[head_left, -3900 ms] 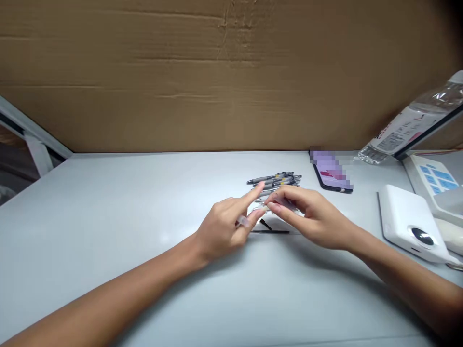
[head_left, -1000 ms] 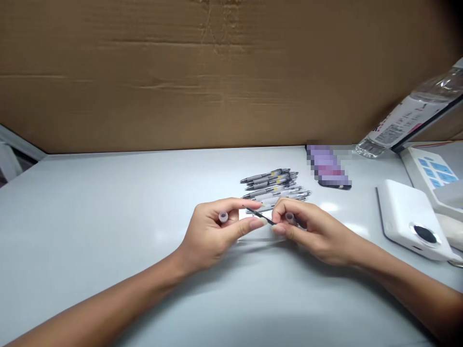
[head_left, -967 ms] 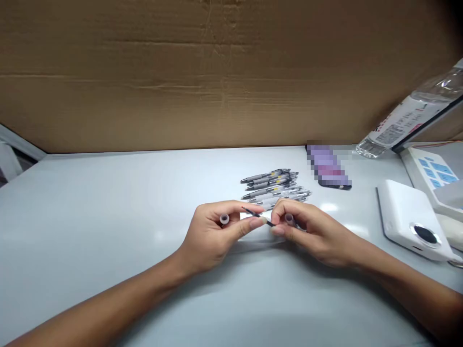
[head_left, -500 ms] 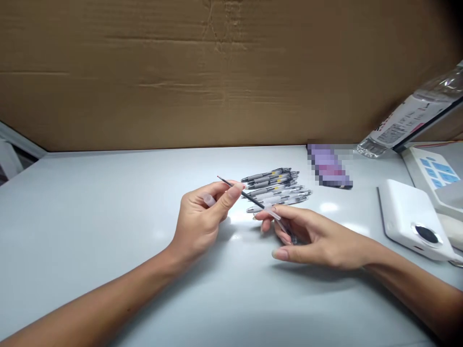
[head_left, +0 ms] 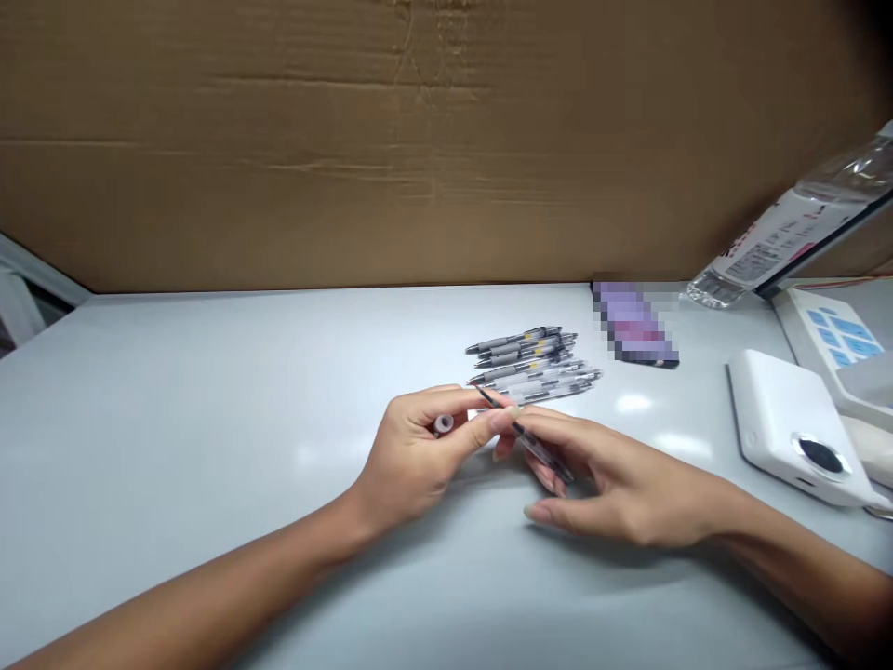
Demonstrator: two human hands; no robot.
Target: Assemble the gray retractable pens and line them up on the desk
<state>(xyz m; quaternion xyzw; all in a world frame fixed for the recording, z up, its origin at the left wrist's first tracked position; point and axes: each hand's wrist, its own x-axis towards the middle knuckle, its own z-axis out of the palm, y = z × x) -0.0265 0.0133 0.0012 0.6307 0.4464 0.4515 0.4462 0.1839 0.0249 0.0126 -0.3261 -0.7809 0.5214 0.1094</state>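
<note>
Pen refill (head_left: 539,448) is what we are following: a thin dark tube lying slantwise between the person's two hands, just in front of the pens. We are seeing a sheet of corrugated cardboard (head_left: 419,140) standing across the back and a pale grey table top (head_left: 209,400) stretching beneath it. Towards the right, a white box-shaped device (head_left: 788,428) is sitting near a tilted plastic water bottle (head_left: 781,251), and a phone (head_left: 634,326) is lying beyond the hands (its screen is pixelated, so we are reading nothing there). A small group of grey and clear retractable pens (head_left: 530,363) is lying side by side. The left hand (head_left: 411,456) is curling around a short grey-ended pen barrel (head_left: 443,425), its thumb bearing near the refill's pointed end. The right hand (head_left: 614,479) is pinching the refill lower down with its fingers, and the hands are close together, though we cannot tell whether they touch. We are judging the refill light, thin and easily bent, so mid-length seems the safest place to hold it.
</note>
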